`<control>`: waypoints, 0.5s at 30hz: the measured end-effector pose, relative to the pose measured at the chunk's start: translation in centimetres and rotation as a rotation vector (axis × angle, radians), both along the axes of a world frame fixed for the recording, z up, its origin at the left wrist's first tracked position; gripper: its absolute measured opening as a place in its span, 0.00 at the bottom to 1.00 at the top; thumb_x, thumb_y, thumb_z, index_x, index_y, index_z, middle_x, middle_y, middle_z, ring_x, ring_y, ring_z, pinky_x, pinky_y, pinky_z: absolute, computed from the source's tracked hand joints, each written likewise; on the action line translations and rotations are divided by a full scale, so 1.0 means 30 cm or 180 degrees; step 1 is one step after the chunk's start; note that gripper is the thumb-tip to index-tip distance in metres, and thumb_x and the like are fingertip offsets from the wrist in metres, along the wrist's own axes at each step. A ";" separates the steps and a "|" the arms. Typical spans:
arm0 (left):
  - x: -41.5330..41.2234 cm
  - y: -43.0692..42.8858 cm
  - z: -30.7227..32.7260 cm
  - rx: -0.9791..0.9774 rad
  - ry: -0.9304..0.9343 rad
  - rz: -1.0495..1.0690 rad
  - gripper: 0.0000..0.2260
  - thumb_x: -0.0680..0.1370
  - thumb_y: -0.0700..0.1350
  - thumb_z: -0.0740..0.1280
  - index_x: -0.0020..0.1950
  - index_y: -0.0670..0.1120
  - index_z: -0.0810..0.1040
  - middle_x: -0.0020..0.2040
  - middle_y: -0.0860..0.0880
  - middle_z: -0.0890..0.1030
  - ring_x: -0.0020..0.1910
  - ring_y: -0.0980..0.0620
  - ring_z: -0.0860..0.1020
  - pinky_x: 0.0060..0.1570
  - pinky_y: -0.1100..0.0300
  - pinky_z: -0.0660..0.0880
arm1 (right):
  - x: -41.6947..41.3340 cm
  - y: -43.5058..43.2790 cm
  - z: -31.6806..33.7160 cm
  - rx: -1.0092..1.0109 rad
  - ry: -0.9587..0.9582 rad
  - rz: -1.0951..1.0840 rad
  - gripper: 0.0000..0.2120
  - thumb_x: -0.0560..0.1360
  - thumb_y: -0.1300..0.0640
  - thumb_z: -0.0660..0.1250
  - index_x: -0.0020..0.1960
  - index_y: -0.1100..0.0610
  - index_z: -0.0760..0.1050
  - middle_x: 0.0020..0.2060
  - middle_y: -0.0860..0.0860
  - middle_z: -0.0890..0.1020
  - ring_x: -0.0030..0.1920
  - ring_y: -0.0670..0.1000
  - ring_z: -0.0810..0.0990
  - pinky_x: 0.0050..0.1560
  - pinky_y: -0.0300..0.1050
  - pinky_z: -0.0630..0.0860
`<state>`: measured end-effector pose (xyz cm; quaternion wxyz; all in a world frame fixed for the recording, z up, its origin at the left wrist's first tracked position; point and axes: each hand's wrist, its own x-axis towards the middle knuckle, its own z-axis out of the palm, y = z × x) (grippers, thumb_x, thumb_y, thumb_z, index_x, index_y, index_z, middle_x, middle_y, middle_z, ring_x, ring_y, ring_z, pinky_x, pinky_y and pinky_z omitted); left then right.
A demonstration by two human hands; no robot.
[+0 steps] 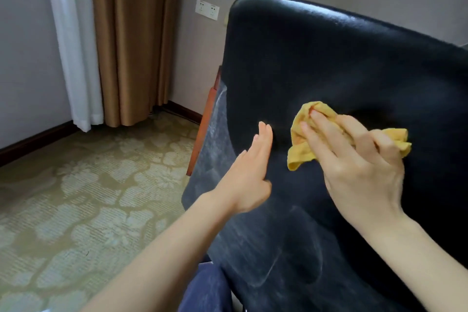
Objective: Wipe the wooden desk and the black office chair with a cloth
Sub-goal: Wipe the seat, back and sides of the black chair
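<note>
The right hand [354, 162] presses the crumpled yellow cloth [300, 153] flat-fingered against the glossy black leather office chair's [329, 58] backrest, the left hand [249, 180] open and empty beside it; unpinched, the cloth might slip loose.

Your crumpled yellow cloth [301, 153] is sitting bunched against the mid-back of the glossy black office chair [329, 58], which is showing pale streaks lower down.
</note>
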<state>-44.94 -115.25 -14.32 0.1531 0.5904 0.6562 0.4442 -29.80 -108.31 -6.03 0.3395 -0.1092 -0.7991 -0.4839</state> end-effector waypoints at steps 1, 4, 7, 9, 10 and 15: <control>-0.010 0.002 -0.008 0.0088 0.0026 -0.0015 0.46 0.72 0.32 0.60 0.73 0.56 0.29 0.76 0.56 0.33 0.76 0.55 0.41 0.75 0.49 0.48 | -0.055 0.000 0.025 0.0032 0.0120 0.0006 0.15 0.79 0.65 0.60 0.62 0.56 0.78 0.63 0.50 0.78 0.60 0.53 0.70 0.52 0.49 0.64; -0.049 -0.013 -0.029 0.0342 -0.0093 -0.0083 0.45 0.71 0.33 0.60 0.75 0.58 0.35 0.75 0.62 0.37 0.74 0.64 0.41 0.74 0.58 0.43 | -0.234 -0.017 0.090 -0.0001 0.0285 -0.0132 0.14 0.79 0.62 0.60 0.63 0.55 0.78 0.63 0.51 0.78 0.62 0.55 0.71 0.53 0.49 0.61; -0.102 -0.046 -0.064 0.0578 -0.0265 0.0099 0.41 0.71 0.34 0.59 0.76 0.61 0.44 0.75 0.65 0.49 0.73 0.67 0.48 0.70 0.68 0.46 | -0.415 -0.035 0.129 -0.0305 0.0297 -0.0358 0.15 0.81 0.60 0.58 0.65 0.56 0.75 0.66 0.52 0.75 0.64 0.56 0.73 0.57 0.50 0.57; -0.140 -0.068 -0.094 0.0757 -0.0335 0.0371 0.39 0.71 0.33 0.58 0.74 0.62 0.50 0.74 0.65 0.53 0.73 0.67 0.51 0.69 0.71 0.48 | -0.532 -0.029 0.138 -0.0582 0.0158 -0.0433 0.16 0.81 0.60 0.55 0.67 0.59 0.71 0.68 0.55 0.72 0.67 0.59 0.68 0.58 0.52 0.53; -0.155 -0.080 -0.106 0.0808 -0.0359 0.0503 0.37 0.72 0.31 0.58 0.74 0.60 0.53 0.75 0.63 0.55 0.73 0.67 0.51 0.70 0.71 0.48 | -0.583 -0.024 0.140 -0.0648 0.0115 -0.0467 0.16 0.81 0.60 0.55 0.67 0.60 0.71 0.67 0.56 0.71 0.67 0.59 0.67 0.58 0.53 0.52; -0.255 -0.129 -0.177 0.0800 -0.0518 0.0952 0.34 0.71 0.27 0.58 0.72 0.54 0.64 0.72 0.59 0.63 0.72 0.62 0.58 0.72 0.59 0.57 | -0.816 0.018 0.070 -0.0763 -0.0229 -0.0861 0.13 0.79 0.58 0.59 0.61 0.61 0.75 0.63 0.60 0.70 0.65 0.60 0.64 0.61 0.55 0.51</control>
